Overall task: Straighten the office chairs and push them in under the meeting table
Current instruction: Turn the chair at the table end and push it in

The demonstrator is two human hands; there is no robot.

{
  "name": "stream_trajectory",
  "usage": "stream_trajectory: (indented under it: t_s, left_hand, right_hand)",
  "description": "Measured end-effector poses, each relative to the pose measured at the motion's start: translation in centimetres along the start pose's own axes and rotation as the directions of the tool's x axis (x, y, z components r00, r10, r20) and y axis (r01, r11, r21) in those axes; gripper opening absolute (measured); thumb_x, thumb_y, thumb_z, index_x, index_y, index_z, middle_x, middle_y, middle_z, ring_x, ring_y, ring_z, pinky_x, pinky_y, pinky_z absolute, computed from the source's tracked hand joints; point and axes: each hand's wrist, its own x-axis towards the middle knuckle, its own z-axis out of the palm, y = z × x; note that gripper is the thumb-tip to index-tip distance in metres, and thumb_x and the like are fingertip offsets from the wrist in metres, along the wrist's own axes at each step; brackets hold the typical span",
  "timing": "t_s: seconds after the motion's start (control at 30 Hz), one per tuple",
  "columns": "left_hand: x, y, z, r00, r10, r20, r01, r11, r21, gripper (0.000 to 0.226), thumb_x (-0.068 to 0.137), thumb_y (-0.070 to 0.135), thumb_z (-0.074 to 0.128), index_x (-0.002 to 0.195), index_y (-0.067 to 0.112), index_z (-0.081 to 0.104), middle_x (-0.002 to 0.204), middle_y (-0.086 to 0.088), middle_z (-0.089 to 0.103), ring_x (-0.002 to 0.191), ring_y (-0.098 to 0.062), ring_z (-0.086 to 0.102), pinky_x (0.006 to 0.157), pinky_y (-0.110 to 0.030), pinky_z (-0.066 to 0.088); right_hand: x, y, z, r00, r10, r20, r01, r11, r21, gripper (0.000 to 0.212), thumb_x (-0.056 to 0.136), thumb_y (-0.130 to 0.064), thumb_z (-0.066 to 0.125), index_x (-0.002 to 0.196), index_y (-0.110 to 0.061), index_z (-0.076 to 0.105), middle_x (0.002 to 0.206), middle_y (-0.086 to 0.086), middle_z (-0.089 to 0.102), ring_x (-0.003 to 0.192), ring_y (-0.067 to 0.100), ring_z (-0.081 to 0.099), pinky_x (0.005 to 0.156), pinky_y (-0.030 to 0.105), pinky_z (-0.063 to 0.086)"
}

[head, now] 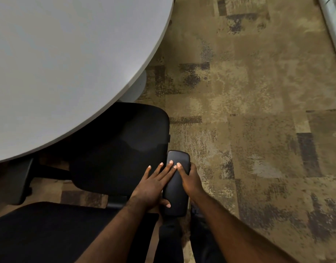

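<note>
A black office chair (118,149) stands at the curved edge of the grey meeting table (68,63), its seat partly under the tabletop. Its right armrest pad (177,188) sits below the table edge. My left hand (154,185) lies flat with fingers spread across the seat edge and the pad, thumb against the pad's near end. My right hand (190,179) grips the pad from its right side, fingers over the top. The chair's black backrest (49,230) fills the bottom left. The left armrest (19,183) shows under the table edge.
The table's round grey pedestal base (137,86) stands on the floor just beyond the chair. Brown patterned carpet (258,111) spreads to the right. A pale wall or glass panel (334,21) runs along the top right corner. My dark-trousered legs (173,243) are below the armrest.
</note>
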Motion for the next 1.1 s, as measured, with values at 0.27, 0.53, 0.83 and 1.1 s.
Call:
stream_trajectory:
  t_s: [0.27,0.53,0.83,1.1]
  left_hand:
    - [-1.7,0.3,-2.8,0.998,-0.020,-0.060,0.019,1.000,-0.003,0.125,0.071,0.069,0.067,0.148,0.035,-0.025,0.154,0.019,-0.029,0.142,-0.012,-0.027,0.113,-0.045,-0.015]
    - [-6.5,2.8,-9.4,0.995,-0.002,-0.100,0.011,0.996,0.090,0.109,0.079,0.077,0.050,0.151,0.031,-0.018,0.155,0.015,-0.026,0.148,-0.016,-0.014,0.116,-0.049,-0.010]
    - [-15.5,3.6,-16.8,0.962,-0.045,-0.268,0.070,0.994,0.082,0.108,0.078,0.080,0.048,0.154,0.030,-0.012,0.160,0.013,-0.018,0.150,-0.017,-0.004,0.118,-0.048,-0.001]
    - [-28.5,2.0,-19.5,0.919,0.025,-0.393,-0.019,1.000,0.019,0.104,0.074,0.078,0.046,0.156,0.024,0.010,0.163,0.005,0.006,0.148,-0.015,0.015,0.119,-0.043,0.021]
  right_hand:
    - [-2.5,-2.2,-3.5,0.941,-0.317,0.115,0.328,0.778,-0.536,0.073,0.096,-0.048,0.053,0.153,-0.014,0.023,0.159,0.006,0.026,0.145,0.022,0.027,0.114,0.031,0.025]
    - [-7.5,-8.4,-6.4,0.756,-0.558,0.340,0.591,0.360,-0.722,0.070,0.099,-0.047,0.047,0.156,-0.017,0.020,0.164,0.003,0.017,0.151,0.020,0.010,0.120,0.037,0.010]
    - [-16.4,-15.9,-5.4,0.588,-0.691,0.421,0.697,0.168,-0.697,0.070,0.098,-0.050,0.047,0.155,-0.017,0.025,0.164,0.003,0.015,0.151,0.021,0.008,0.122,0.043,0.011]
    - [-27.5,-17.0,-1.1,0.497,-0.764,0.411,0.739,0.124,-0.662,0.067,0.096,-0.052,0.050,0.151,-0.017,0.033,0.162,0.004,0.023,0.150,0.024,0.014,0.121,0.050,0.012]
